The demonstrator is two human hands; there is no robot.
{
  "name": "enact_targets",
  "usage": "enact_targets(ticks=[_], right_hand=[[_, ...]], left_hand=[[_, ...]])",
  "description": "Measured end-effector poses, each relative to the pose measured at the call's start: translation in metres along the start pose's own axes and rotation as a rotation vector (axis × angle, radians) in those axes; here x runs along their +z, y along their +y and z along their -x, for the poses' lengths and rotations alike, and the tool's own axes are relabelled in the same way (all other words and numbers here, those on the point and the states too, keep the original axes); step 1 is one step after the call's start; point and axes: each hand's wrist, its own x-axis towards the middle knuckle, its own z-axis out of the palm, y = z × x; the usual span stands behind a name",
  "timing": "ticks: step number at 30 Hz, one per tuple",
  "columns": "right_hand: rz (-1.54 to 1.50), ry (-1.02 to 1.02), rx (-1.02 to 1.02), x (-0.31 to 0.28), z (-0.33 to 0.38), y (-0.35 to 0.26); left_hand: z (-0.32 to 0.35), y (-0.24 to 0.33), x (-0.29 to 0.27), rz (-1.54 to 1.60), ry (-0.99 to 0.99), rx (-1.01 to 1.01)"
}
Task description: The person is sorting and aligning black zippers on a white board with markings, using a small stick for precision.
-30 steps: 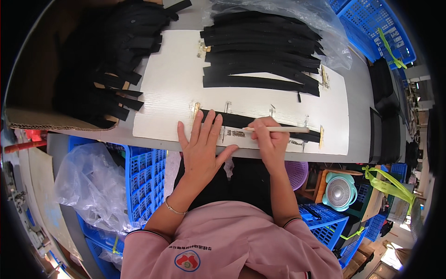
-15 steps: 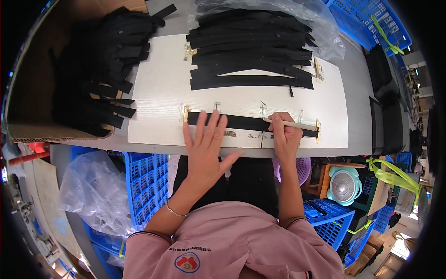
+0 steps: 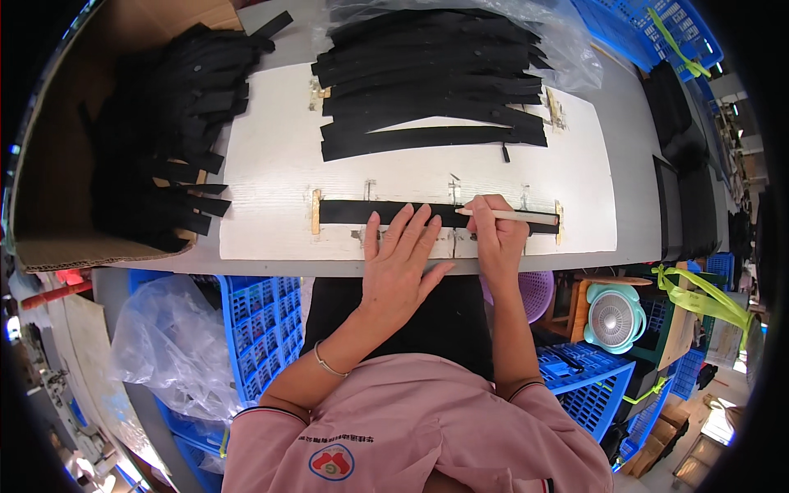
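A black zipper strip [image 3: 353, 212] lies straight across the white board [image 3: 271, 189], between two tan end pieces on the board. My left hand [image 3: 399, 255] is open, its spread fingertips resting flat on the strip's middle part. Just right of it, my right hand [image 3: 500, 238] pinches a slim, pale pencil-like marker [image 3: 526, 217]. The tip touches or hovers just over the strip near a mark drawn on the board; I cannot tell which. Beyond the hands, several similar black zipper strips [image 3: 427, 82] lie in an overlapping layer, a small pull hanging from the nearest.
At the left, a cardboard box [image 3: 49, 205] holds a heap of black strips [image 3: 164, 123]. Clear plastic film [image 3: 567, 57] and a blue crate [image 3: 608, 25] are at the far right. Below the table edge stand blue crates [image 3: 263, 329] and a teal fan [image 3: 615, 319].
My left hand has slid right along the strip, uncovering its left end. The right hand keeps the marker at nearly the same spot on the strip. The whole view has shifted slightly.
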Motion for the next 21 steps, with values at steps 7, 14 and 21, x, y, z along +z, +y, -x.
enact_targets(ticks=[7,14,21], right_hand=[[-0.013,-0.128,-0.048,-0.005,0.001,0.008],[-0.017,-0.137,-0.157,-0.008,-0.002,0.006],[-0.312,0.047,0.086,-0.054,0.000,0.005]], left_hand=[[0.001,0.000,0.002,-0.032,0.012,0.001],[-0.002,0.001,0.002,-0.028,0.001,0.021],[0.000,-0.001,0.002,-0.060,-0.007,0.022]])
